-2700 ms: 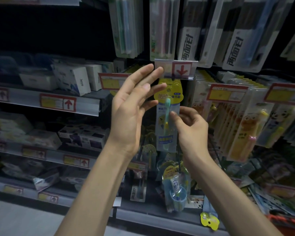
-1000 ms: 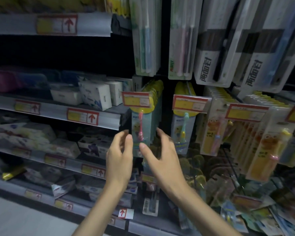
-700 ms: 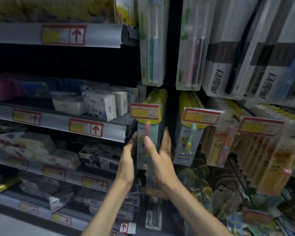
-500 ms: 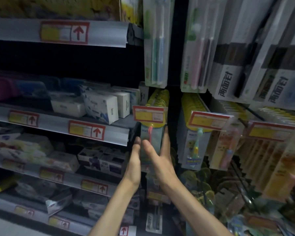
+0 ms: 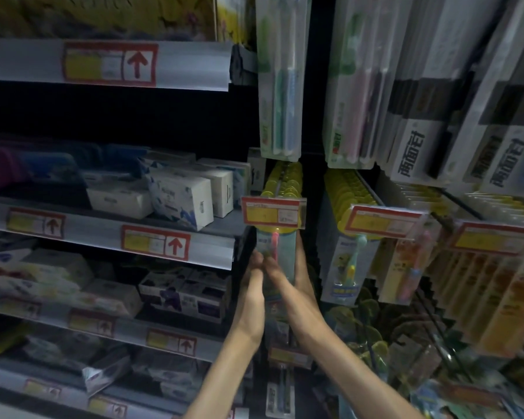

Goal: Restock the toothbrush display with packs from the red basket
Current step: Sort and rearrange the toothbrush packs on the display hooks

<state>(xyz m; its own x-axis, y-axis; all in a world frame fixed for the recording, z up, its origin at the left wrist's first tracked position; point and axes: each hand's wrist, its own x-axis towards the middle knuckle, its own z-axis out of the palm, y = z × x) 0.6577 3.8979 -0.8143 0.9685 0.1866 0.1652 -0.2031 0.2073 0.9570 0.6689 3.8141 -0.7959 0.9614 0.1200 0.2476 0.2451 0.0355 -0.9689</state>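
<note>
I have both hands up at the hanging display, one on each side of the front toothbrush pack [image 5: 280, 258], the one with a pink brush behind clear plastic. It hangs at the head of its row, directly under a red-and-yellow price tag [image 5: 273, 213]. The yellow card tops [image 5: 283, 181] of the packs behind it line up along the hook above the tag.

My right hand [image 5: 297, 285] has hold of the pack. The thumb lies across its front face and my fingers [image 5: 300, 252] run straight up its right edge, so the pack sits pinched between them. My left hand [image 5: 252, 285] is against the pack's left edge, its fingertips touching the plastic close to my right thumb. Those fingers look fairly straight, pressing rather than wrapping, but the view is dim and soft there and I cannot make out each finger. My two forearms rise side by side from the bottom of the view.

Just beside this row, to the right, hangs a second row of packs [image 5: 348, 267] with a green brush in front, under a price tag of its own. Further right are orange-carded packs [image 5: 412, 267]. Above hang long packs of adult toothbrushes [image 5: 280, 77]. To the left, white boxes [image 5: 180, 198] stand on a shelf [image 5: 73, 234] whose edge strip carries a red arrow label [image 5: 155, 244].
</note>
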